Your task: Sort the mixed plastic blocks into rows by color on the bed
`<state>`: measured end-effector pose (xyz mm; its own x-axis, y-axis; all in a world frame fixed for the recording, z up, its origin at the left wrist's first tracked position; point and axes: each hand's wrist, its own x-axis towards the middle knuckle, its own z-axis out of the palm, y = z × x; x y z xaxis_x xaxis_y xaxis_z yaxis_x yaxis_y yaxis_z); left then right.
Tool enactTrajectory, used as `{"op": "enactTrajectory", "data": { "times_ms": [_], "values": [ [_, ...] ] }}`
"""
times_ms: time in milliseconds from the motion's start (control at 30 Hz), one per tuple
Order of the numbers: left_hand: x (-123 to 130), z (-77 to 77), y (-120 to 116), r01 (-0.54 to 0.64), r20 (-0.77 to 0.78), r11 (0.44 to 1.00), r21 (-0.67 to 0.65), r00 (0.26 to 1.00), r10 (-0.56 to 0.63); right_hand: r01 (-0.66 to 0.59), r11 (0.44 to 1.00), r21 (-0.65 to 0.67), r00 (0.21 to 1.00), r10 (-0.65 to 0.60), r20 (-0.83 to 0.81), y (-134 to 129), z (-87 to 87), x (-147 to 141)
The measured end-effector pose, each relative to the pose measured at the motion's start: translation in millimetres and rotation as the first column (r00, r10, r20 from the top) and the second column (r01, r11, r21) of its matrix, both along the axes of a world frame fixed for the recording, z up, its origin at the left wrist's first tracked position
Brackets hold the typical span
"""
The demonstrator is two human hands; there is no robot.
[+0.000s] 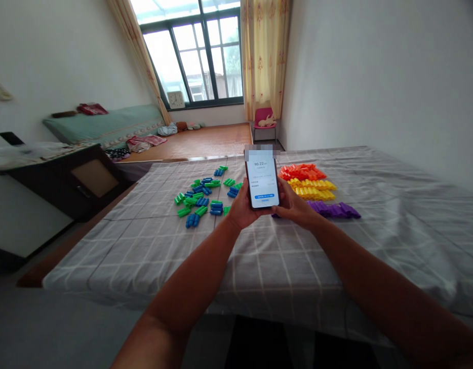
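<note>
A smartphone (262,179) with a lit white screen is held upright in front of me, above the bed. My left hand (242,210) grips its lower left side, and my right hand (292,204) is wrapped round the lower right side, thumb near the bottom of the screen. On the screen are the number 90.22 and a blue button; the smaller text is too fine to read. Left of the phone lie scattered green and blue plastic pieces (198,196). To its right are grouped orange pieces (303,172), yellow pieces (313,189) and purple pieces (336,209), partly hidden by my right hand.
The pieces rest on a bed with a grey checked sheet (144,251). Beyond it is a brown-topped platform (221,138) beneath a window. A dark cabinet (82,179) stands at the left, a pink chair (264,117) at the back, and a white wall rises on the right.
</note>
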<state>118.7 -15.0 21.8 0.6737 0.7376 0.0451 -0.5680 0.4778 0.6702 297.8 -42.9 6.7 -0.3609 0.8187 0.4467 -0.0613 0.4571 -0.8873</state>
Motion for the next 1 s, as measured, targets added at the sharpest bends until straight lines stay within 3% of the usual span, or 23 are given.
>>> {"op": "enactTrajectory", "data": {
  "times_ms": [1000],
  "values": [
    [-0.1, -3.7, 1.0, -0.012, 0.012, 1.0, -0.02, 1.0, 0.012, 0.018, 1.0, -0.009, 1.0, -0.018, -0.01, -4.2, 5.3, -6.8]
  ]
}}
